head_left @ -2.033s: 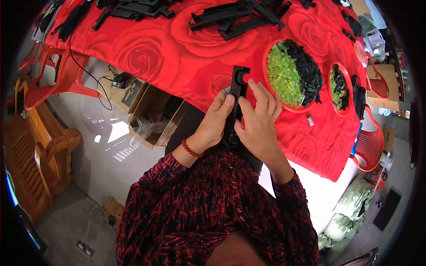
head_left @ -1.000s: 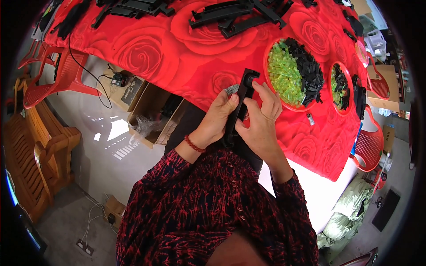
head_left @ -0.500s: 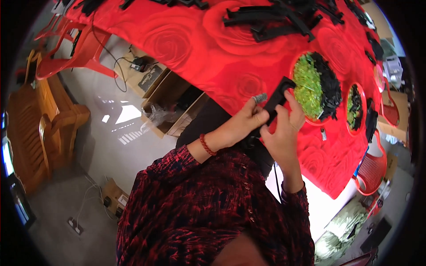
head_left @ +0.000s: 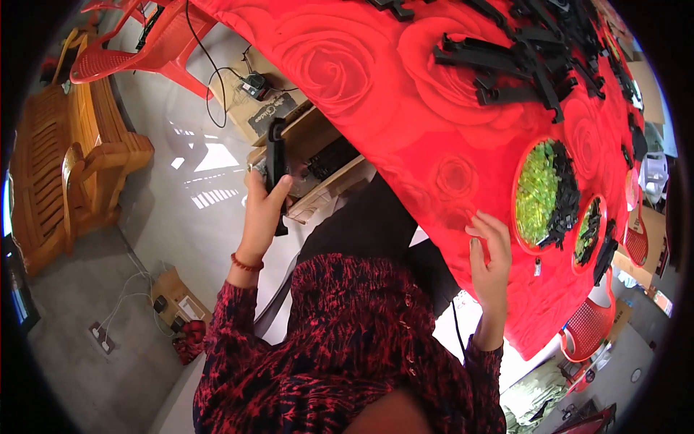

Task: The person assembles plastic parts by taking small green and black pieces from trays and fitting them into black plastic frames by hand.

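A long black plastic part with a hooked end stands upright in my left hand, which is closed round its lower half. That hand is off the table, beside a cardboard box on the floor that has black items inside. Near the edge of the red tablecloth, my right hand is raised with its fingers loosely bent and apart, nothing visible in them. Just right of it lies a round red tray holding small clear yellow-green pieces and small black pieces.
Several long black parts are heaped at the table's far side. A smaller red tray of mixed pieces sits farther right. A red plastic chair and a wooden bench stand to the left. A dark cable hangs by the box.
My left hand has carried the black part leftward, off the table and over to the cardboard box. My right hand has let go of the part and stays near the table edge. The view has shifted.
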{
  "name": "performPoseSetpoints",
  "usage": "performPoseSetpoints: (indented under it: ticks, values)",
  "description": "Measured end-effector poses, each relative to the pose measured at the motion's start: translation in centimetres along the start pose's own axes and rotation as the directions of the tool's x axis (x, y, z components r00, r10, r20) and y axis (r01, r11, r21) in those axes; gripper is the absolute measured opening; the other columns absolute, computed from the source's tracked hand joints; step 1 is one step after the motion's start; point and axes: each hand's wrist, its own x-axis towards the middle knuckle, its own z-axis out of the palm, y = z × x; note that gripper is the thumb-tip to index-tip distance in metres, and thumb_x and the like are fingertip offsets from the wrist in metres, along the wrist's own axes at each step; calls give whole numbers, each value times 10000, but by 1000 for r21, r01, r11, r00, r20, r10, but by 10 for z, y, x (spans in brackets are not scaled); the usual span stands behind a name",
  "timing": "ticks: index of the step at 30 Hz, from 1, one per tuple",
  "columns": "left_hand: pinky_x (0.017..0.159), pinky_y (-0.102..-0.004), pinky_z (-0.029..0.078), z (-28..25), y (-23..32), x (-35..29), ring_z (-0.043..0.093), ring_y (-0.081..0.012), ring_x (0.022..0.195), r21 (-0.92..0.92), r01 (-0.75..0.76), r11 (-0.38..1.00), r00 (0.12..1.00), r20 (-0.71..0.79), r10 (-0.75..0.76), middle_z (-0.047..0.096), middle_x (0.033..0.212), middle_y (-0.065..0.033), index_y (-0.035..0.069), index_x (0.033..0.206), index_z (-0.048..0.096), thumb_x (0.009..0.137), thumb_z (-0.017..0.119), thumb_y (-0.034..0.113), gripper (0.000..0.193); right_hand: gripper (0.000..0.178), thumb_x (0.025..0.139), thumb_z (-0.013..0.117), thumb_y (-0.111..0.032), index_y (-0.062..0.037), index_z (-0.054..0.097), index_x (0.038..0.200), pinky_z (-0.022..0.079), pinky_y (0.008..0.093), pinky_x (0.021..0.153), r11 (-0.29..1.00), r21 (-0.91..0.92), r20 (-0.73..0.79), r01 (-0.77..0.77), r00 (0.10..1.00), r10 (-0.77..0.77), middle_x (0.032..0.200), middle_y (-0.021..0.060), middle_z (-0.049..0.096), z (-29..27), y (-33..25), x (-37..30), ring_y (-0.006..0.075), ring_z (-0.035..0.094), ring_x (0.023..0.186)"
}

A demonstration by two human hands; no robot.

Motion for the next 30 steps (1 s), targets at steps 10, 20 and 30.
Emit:
performPoseSetpoints:
  ticks: [10, 20, 30]
  values:
    - [967, -468, 475, 90, -204, 178, 559, -443, 1121, 585, 14, 811, 997, 52, -54, 499, 1255, -299, -33, 1290, 523, 810, 762, 279, 621, 255, 902, 497, 104, 20, 640, 1095, 476, 344, 946, 972, -233, -93, -26, 996, 5, 1150, 162, 605, 26, 30, 10, 289, 599, 1083]
    - [973, -443, 481, 131, -241, 219, 559, -357, 1159, 740, 56, 670, 998, -27, -53, 590, 1221, -161, 78, 1276, 560, 777, 783, 232, 568, 255, 846, 519, 104, -13, 614, 1052, 420, 365, 998, 966, -239, -196, -95, 979, 48, 1122, 147, 569, 39, 41, 6, 277, 550, 1100]
    - [960, -462, 495, 113, -299, 249, 594, -381, 1129, 759, 144, 635, 983, -35, -182, 635, 1196, -175, 88, 1275, 570, 874, 647, 166, 416, 259, 817, 529, 116, -19, 611, 1023, 412, 362, 993, 968, -207, -228, -140, 969, 91, 1110, 142, 570, 46, 40, 9, 270, 546, 1088]
